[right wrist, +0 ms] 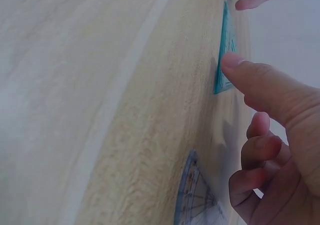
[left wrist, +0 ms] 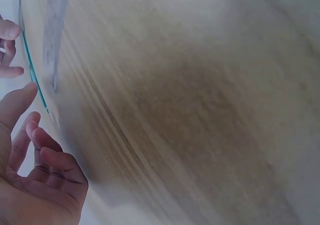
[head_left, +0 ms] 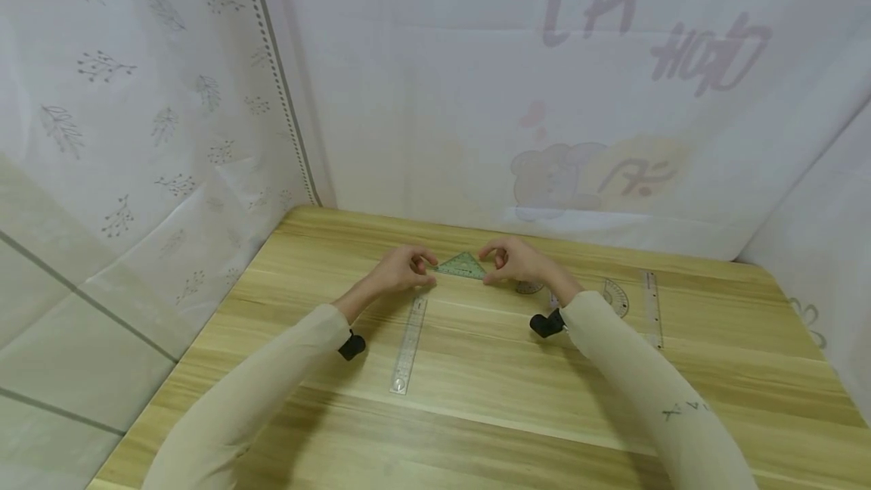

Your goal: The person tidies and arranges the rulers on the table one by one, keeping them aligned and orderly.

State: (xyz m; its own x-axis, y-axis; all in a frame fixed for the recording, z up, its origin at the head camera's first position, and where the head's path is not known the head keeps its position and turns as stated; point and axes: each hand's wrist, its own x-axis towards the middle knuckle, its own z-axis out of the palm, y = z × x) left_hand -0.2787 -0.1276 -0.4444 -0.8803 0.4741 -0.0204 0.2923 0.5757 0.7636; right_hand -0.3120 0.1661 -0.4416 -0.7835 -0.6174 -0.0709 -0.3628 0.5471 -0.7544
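Observation:
A green see-through set square (head_left: 463, 266) lies at the back middle of the wooden table, its long edge toward me. My left hand (head_left: 403, 268) is at its left corner, thumb and fingers spread apart. On the other side, my right hand (head_left: 515, 259) has its thumb at the right corner and its fingertips by the sloping edge. In the right wrist view the right thumb (right wrist: 250, 75) overlaps the set square (right wrist: 226, 50); whether it touches cannot be told. The left wrist view shows the left hand (left wrist: 42, 175) with loosely bent fingers and nothing between them.
A clear ruler (head_left: 409, 346) lies in front of the left hand. Right of the right hand are a small protractor (head_left: 528, 287), a larger protractor (head_left: 616, 298) partly behind the sleeve, and another clear ruler (head_left: 652, 308). Printed cloth (head_left: 422, 97) hangs behind the table (head_left: 476, 384).

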